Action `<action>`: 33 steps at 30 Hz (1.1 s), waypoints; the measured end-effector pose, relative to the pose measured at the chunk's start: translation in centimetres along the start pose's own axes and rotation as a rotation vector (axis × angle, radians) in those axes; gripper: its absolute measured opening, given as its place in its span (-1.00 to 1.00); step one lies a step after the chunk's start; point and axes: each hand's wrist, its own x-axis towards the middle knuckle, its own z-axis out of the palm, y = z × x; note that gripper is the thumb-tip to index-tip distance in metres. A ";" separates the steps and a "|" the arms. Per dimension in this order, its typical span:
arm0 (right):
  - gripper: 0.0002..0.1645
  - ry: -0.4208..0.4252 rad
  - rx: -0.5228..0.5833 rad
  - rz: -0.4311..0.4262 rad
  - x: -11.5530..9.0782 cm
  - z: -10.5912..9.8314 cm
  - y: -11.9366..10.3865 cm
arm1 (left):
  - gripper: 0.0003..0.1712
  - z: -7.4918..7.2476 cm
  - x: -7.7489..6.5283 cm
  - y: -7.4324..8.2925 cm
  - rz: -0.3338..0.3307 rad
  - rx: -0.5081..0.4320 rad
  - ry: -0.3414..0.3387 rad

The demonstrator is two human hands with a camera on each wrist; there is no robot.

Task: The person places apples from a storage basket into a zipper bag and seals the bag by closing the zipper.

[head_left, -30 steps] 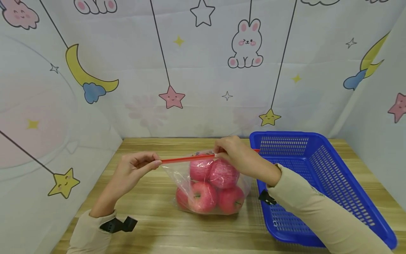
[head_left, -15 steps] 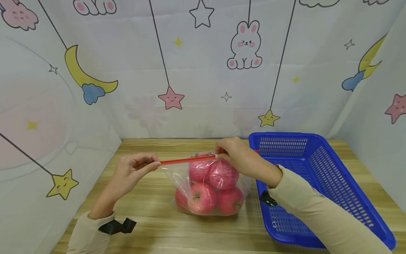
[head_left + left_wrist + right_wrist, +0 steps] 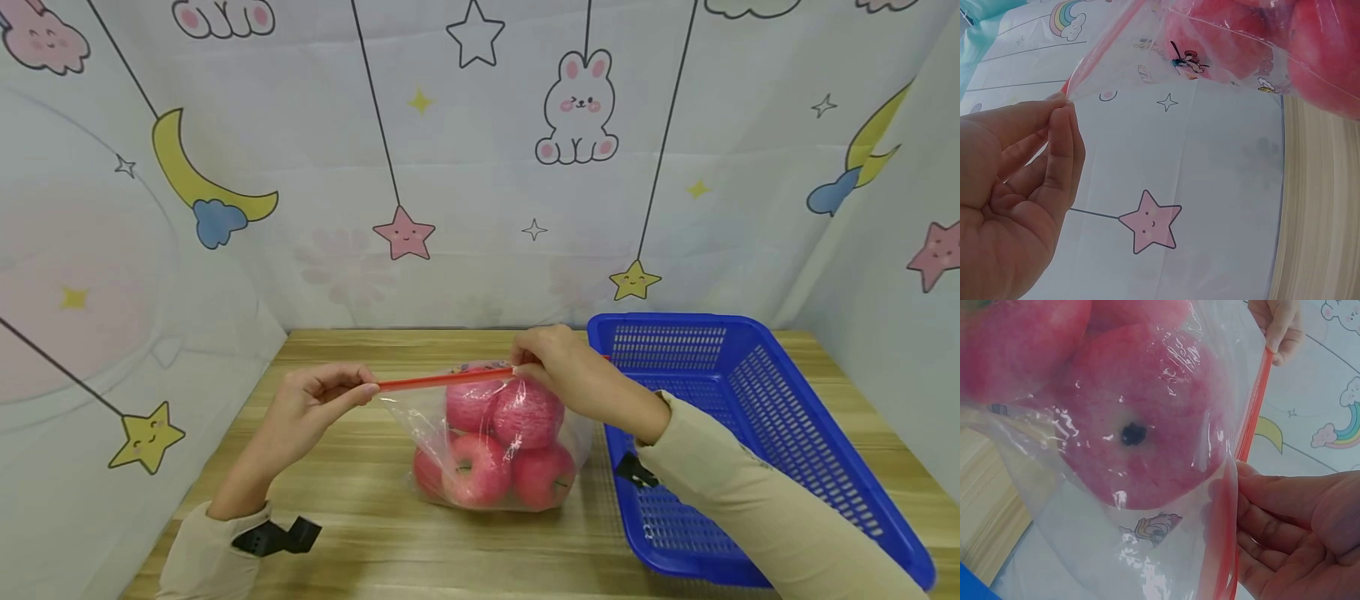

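Note:
A clear zip bag [image 3: 405,417] with a red zip strip [image 3: 442,380] stands on the wooden table, filled with several red apples [image 3: 477,471]. My left hand [image 3: 311,408] pinches the strip's left end between thumb and fingers; the left wrist view shows this pinch at the bag's corner. Further right along the strip, my right hand [image 3: 566,362] pinches it between thumb and fingers, as the right wrist view shows from close by. An apple [image 3: 1141,419] lies just inside the plastic there. Part of the strip is hidden behind my right hand, and its red tip shows beyond.
A blue plastic basket [image 3: 750,333] with slotted walls stands right of the bag, partly under my right forearm. White cloth [image 3: 480,208] printed with stars and a rabbit hangs behind the table [image 3: 337,467] and at both sides.
My right hand has slid slightly rightward along the red strip. The left hand keeps its pinch on the end. The head view has shifted a little.

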 end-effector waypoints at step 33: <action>-0.83 0.011 -0.010 -0.027 -0.8 -0.3 1.3 | -0.83 -0.1 -0.3 -0.2 -0.015 0.009 -0.009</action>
